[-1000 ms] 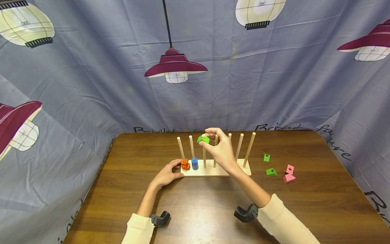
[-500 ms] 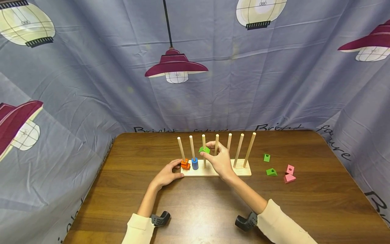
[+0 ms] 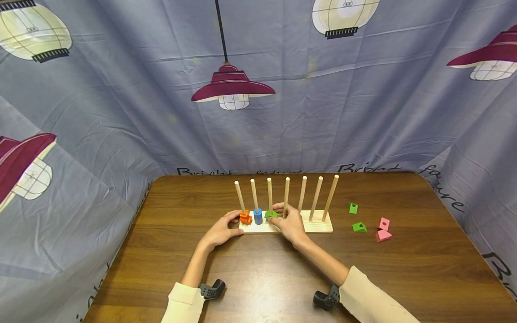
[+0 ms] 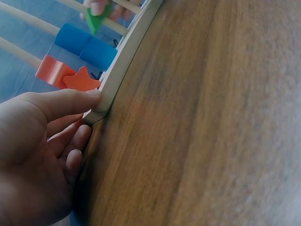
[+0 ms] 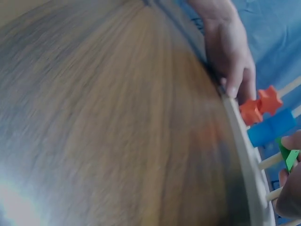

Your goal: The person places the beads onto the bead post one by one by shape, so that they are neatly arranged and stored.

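Note:
A pale wooden pegboard [image 3: 311, 227] with a row of upright pegs lies on the table. Two orange star-shaped blocks [image 3: 245, 218] are stacked on its leftmost peg, and two blue cylinders [image 3: 258, 216] on the peg beside it. My right hand [image 3: 291, 225] pinches a green triangular block [image 3: 270, 215] threaded on the third peg, low but still above the base in the wrist views. My left hand [image 3: 220, 231] grips the board's left end, thumb [image 4: 70, 100] on the front edge and the other fingers behind.
Right of the board lie two green triangular blocks [image 3: 359, 227] and two pink blocks [image 3: 383, 235], each apart from the board. The remaining pegs [image 3: 317, 197] stand bare to the right. A grey-blue curtain [image 3: 282, 134] hangs behind the table [image 3: 404, 269].
My right hand has brought the green triangular block down along the third peg, from the peg's top to near the base. My left hand stays at the board's end.

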{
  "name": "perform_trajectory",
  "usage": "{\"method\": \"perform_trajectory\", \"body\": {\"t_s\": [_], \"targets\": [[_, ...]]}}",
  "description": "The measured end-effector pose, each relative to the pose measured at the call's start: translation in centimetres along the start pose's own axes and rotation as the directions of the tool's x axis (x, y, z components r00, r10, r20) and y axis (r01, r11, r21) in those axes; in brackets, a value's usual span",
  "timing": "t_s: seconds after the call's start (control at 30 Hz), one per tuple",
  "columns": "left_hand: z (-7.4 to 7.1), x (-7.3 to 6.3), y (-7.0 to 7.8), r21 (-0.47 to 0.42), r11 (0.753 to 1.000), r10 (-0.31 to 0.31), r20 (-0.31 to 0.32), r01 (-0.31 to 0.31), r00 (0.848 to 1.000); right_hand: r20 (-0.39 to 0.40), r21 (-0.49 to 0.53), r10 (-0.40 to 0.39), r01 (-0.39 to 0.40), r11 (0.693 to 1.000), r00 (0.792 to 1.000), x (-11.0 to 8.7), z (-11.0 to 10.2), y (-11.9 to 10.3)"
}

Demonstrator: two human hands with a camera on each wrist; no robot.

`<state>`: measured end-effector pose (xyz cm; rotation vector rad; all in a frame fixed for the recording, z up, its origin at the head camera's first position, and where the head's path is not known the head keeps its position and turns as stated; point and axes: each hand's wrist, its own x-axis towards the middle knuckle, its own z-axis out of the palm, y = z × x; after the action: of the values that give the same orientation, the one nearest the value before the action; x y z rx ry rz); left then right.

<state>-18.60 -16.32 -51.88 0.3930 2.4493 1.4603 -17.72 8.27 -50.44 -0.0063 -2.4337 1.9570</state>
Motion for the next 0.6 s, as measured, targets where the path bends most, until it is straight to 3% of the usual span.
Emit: {"method": "perform_trajectory", "body": {"t_s": [0.47,0.6], "targets": [[-0.07,0.14,-0.05,-0.025,1.000,-0.010,0.005,0.010,1.000,0.007,-0.147,-0.060,0.061,0.987,0.998,0.06,-0.38,0.94],[-0.06,0.15,-0.12,-0.024,1.000,-0.007,0.006,0.007,1.000,0.028,-0.139,-0.072,0.075,0.987,0.997,-0.44,-0.91,1.03]]}}
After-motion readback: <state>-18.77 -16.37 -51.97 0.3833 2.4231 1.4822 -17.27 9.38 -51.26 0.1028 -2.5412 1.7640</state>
